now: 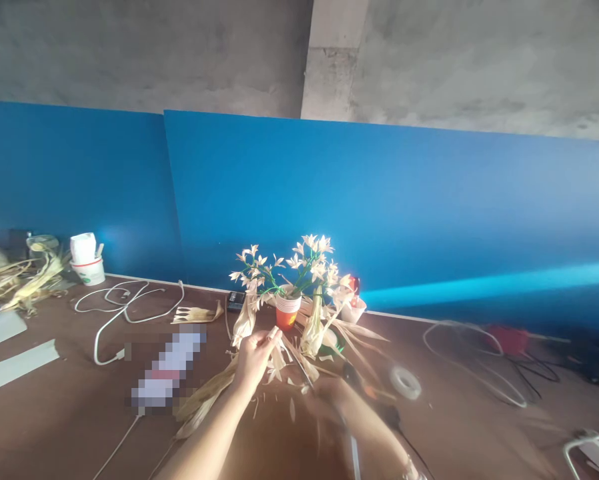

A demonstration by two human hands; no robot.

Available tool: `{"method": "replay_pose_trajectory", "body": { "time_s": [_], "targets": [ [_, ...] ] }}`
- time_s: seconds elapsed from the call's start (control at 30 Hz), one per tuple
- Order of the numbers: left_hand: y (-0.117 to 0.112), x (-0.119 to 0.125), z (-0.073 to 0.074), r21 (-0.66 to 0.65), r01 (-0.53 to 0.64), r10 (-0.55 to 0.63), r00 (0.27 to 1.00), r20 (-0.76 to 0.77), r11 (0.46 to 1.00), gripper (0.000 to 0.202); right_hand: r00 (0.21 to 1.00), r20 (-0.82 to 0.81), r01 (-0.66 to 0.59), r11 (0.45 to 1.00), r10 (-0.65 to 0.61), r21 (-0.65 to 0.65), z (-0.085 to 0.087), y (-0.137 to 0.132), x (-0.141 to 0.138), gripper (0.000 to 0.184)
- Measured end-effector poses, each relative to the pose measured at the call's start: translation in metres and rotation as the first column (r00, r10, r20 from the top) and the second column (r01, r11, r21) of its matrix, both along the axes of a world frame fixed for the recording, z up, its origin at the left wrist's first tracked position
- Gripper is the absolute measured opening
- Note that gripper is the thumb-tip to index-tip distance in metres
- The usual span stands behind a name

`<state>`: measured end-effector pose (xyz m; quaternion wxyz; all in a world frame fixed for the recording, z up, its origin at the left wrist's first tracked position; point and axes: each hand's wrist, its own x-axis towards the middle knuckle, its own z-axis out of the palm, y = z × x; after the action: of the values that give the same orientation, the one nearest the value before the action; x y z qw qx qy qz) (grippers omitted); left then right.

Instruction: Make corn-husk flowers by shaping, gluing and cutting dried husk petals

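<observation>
My left hand is closed in a pinch at the husk pieces, its fingertips just in front of an orange-and-white paper cup. What lies between those fingertips is too small to make out. Motion smears my right hand, which is closed around a long thin metal tool whose tip points toward my left hand. Pale husk flowers on green stems stand in the cup. Around it lie dried corn husks, and small husk scraps are scattered before my hands.
White cables, cut husk strips and a pixelated item lie left. A tape roll sits right, near a blurred red object. Behind rises a blue partition. White tubs and husks are at far left.
</observation>
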<state>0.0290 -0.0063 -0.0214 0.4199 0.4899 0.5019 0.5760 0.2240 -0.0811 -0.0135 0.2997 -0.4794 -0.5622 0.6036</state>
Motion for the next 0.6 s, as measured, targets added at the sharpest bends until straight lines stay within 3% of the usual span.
{"method": "replay_pose_trajectory", "body": {
  "time_s": [0.13, 0.23, 0.3, 0.4, 0.6],
  "targets": [
    [-0.006, 0.003, 0.004, -0.003, -0.031, 0.031, 0.998, 0.059, 1.0, 0.043, 0.998, -0.04, 0.046, 0.998, -0.044, 0.043, 0.009, -0.006, -0.012, 0.032],
    [-0.01, 0.01, 0.004, -0.078, 0.003, 0.007, 0.992, 0.122, 0.997, 0.045, 0.971, -0.097, 0.232, 0.958, -0.218, 0.168, 0.014, -0.008, -0.025, 0.029],
    [-0.012, 0.016, 0.003, -0.119, 0.08, -0.061, 0.986, 0.155, 0.99, 0.045, 0.917, -0.181, 0.391, 0.889, -0.355, 0.238, 0.012, -0.006, -0.034, 0.031],
    [-0.015, 0.023, 0.002, -0.164, 0.253, -0.215, 0.951, 0.22, 0.953, 0.041, 0.837, -0.278, 0.534, 0.815, -0.471, 0.226, 0.003, -0.001, -0.041, 0.037],
    [-0.02, 0.024, 0.001, -0.199, 0.488, -0.428, 0.86, 0.278, 0.85, 0.035, 0.77, -0.307, 0.624, 0.761, -0.56, 0.178, -0.004, 0.003, -0.035, 0.045]
  ]
}}
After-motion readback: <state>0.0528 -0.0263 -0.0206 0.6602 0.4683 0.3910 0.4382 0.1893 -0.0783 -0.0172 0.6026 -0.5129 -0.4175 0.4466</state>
